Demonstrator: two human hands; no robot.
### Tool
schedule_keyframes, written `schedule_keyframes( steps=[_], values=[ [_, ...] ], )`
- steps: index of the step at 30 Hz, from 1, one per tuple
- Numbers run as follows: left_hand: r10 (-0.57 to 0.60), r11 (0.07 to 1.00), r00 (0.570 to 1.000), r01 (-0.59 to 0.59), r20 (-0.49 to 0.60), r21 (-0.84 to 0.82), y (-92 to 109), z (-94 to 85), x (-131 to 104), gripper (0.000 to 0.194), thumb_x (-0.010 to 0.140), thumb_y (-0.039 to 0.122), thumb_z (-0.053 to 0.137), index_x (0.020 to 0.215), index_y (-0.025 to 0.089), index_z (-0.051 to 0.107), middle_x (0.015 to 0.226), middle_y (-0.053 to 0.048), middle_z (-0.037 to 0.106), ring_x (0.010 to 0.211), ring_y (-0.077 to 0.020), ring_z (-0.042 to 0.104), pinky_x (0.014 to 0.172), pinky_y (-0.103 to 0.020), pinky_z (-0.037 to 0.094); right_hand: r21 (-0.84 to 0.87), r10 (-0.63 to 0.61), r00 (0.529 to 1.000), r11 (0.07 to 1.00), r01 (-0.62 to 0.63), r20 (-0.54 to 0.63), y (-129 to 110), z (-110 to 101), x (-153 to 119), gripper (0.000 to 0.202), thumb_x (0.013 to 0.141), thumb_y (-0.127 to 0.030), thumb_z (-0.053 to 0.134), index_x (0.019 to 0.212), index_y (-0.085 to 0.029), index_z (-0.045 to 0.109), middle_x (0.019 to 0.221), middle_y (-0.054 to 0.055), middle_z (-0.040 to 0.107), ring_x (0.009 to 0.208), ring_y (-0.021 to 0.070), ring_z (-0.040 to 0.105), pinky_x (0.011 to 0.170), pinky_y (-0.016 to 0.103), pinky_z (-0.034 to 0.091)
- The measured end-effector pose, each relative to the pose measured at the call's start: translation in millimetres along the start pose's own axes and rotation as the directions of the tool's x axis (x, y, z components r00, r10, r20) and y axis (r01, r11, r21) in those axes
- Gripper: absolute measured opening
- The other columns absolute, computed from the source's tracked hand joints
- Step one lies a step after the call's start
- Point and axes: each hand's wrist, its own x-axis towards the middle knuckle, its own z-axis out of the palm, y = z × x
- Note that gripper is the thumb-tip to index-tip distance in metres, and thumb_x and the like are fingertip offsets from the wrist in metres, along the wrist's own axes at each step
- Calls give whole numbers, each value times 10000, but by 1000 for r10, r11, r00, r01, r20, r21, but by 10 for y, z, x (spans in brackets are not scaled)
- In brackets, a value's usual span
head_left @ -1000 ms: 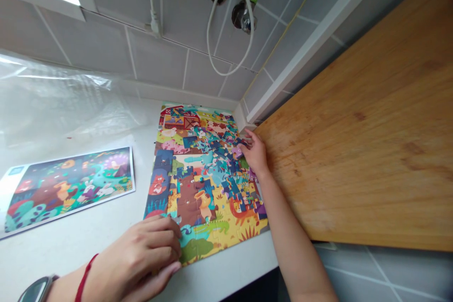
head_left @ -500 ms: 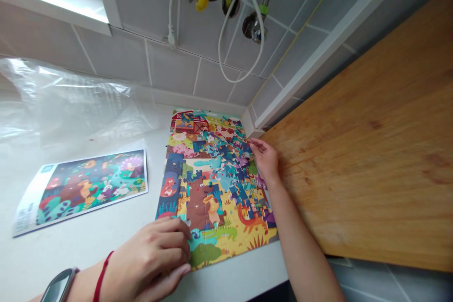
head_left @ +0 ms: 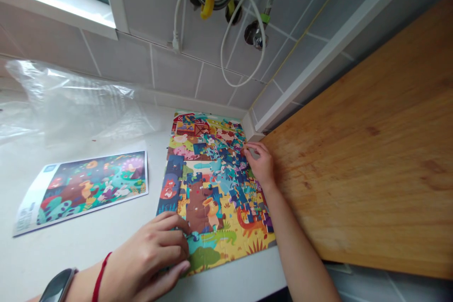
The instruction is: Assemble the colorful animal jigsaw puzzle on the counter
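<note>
A colourful puzzle board [head_left: 244, 240] lies on the white counter [head_left: 106, 255], with many loose pieces heaped over its upper right part. Joined pieces show a brown bear [head_left: 198, 203] near the board's middle. My left hand [head_left: 159, 250] rests on the lower left corner of the board, fingers curled; what lies under them is hidden. At the board's right edge, my right hand [head_left: 260, 163] has thumb and fingertips pinched together by the heap of pieces. Whatever is between those fingertips is too small to make out.
A printed picture sheet [head_left: 95, 188] lies on the left of the counter. Behind it sits a clear plastic bag [head_left: 81, 104]. A wooden panel [head_left: 371, 165] borders the right side. Cables and hoses [head_left: 226, 9] hang on the tiled wall.
My right hand has shifted slightly left and down over the pieces, its fingertips now closer together. My left hand has barely moved. The view has tilted a little.
</note>
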Motion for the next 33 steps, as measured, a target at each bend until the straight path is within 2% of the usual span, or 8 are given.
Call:
schedule_keyframes(
  steps=[3,6,9,14,21,24,27,33],
  values=[
    [0,1000,1000,0,-8,4,-2,8,-11,162,979,89,529,925,229,589,841,-36,692,880,-222,640,822,-349,520,-92,-100,994,991,95,-51,2,-26,11,146,881,-346,738,941,-245,825,1028,67,763,989,222,703,929,374,571],
    [-6,1000,1000,6,7,30,-3,12,-19,170,982,93,526,911,228,601,832,-38,697,866,-217,641,829,-351,523,-77,-96,992,993,90,-85,17,-46,19,174,913,-367,716,949,-227,812,992,61,760,933,212,704,857,342,576],
    [-41,997,998,44,-44,70,-15,10,-29,173,994,111,529,919,229,630,874,-38,715,993,-230,666,974,-388,508,-43,-130,987,991,126,-95,-40,-48,-3,168,937,-358,708,965,-226,808,985,56,755,921,203,705,833,324,573],
    [-130,969,975,163,-178,185,-64,2,-54,192,1010,160,548,961,243,714,1009,-45,749,1245,-262,622,1113,-407,452,25,-196,975,980,199,-109,-257,-22,-72,143,958,-352,709,983,-253,808,984,46,739,909,198,698,818,324,573],
    [-161,950,969,203,-185,236,-117,4,-82,202,1022,199,560,1031,259,753,1156,-52,749,1302,-278,573,1078,-406,480,-37,-309,949,951,308,-60,-650,-173,-212,120,965,-283,706,1008,-295,818,964,45,751,886,219,704,800,371,586],
    [-167,937,961,224,-222,267,-138,0,-85,178,1027,227,578,1037,253,753,1182,-54,753,1300,-285,573,1071,-421,481,-133,-375,925,922,364,-67,-822,-399,-481,195,934,-218,728,1063,-330,823,990,50,770,923,248,720,857,426,597],
    [-161,934,961,221,-224,281,-151,0,-90,180,1036,244,576,1067,259,753,1206,-46,751,1297,-280,582,1085,-426,484,-232,-399,912,900,369,-98,-880,-626,-953,288,924,-165,719,1118,-356,812,988,50,779,906,265,727,824,449,613],
    [-85,937,992,113,-96,331,-153,8,-94,232,1038,270,567,1178,275,751,1348,-58,712,1396,-294,546,1160,-433,490,-480,-344,934,838,258,-98,-663,-794,-1989,306,964,-78,635,1178,-251,768,1063,104,768,1020,263,726,882,454,630]
  ],
)
